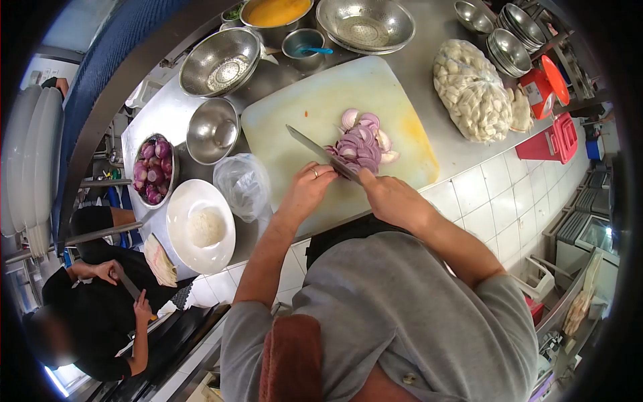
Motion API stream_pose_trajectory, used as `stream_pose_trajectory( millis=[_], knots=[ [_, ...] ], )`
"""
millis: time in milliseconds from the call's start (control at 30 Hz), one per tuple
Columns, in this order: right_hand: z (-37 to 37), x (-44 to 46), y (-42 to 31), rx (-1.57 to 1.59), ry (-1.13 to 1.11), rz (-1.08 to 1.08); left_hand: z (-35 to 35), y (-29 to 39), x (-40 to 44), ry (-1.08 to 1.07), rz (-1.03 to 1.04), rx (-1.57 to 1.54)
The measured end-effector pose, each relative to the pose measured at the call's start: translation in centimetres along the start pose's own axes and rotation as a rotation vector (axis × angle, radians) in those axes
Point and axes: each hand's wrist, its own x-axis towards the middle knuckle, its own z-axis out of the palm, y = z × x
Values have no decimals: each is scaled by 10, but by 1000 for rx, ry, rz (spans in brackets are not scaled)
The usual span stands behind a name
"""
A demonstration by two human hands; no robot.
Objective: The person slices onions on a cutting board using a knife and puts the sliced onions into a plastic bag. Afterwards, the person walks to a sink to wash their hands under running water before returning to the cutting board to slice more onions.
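My right hand (390,201) is wrapped round the handle of a kitchen knife (307,141), whose blade points toward the upper left above a cutting board (281,127). My left hand (307,193), wearing a ring, is closed with its fingertips against the near side of the blade; what they hold, if anything, is hidden. Just beyond the blade lies a pile of sliced red onion (358,144), with a few paler pieces at its right edge. A small orange scrap (306,114) rests on the board's far part.
Left of the board are a bowl of peeled red onions (154,171), a steel bowl (212,130), a plastic bag (241,186) and a white bowl (182,228). A bulging bag of pale pieces (471,90) stands right. At lower left another person (100,301) holds a knife.
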Motion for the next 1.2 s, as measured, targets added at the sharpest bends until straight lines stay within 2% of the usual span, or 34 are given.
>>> stream_pose_trajectory(
  millis=[167, 300, 367, 500, 567, 733, 900, 1000, 1067, 1167, 1200],
  knots=[
    [-35, -28, -17, 85, -157, 72, 1, 1, 0, 8, -6, -15],
    [-2, -11, 0, 78, -135, 62, 1, 1, -1, 25, 6, -18],
    [10, 9, 3, 32, -34, 8, 0, 1, 1, 22, 17, -14],
    [-13, 0, -2, 46, -16, -26, -1, 1, 2, 13, 15, -6],
    [-29, -12, -10, 67, -115, 8, 1, 1, 2, 30, 13, -27],
    [-32, -19, -13, 93, -126, 21, 0, 0, -1, 29, 6, -25],
    [9, 7, 3, 101, -116, 14, 1, -2, -6, 6, 0, -21],
    [21, 25, 7, 52, 18, -49, 5, -3, -11, 10, -15, 7],
    [13, 28, 13, 173, 103, -96, 9, -1, -8, 39, -5, 29],
    [-28, 18, 10, 232, 165, -170, 6, 10, -14, 152, -76, -58],
    [-39, 13, 11, 158, 140, -126, -5, 19, -17, 243, -203, -70]
  ],
)
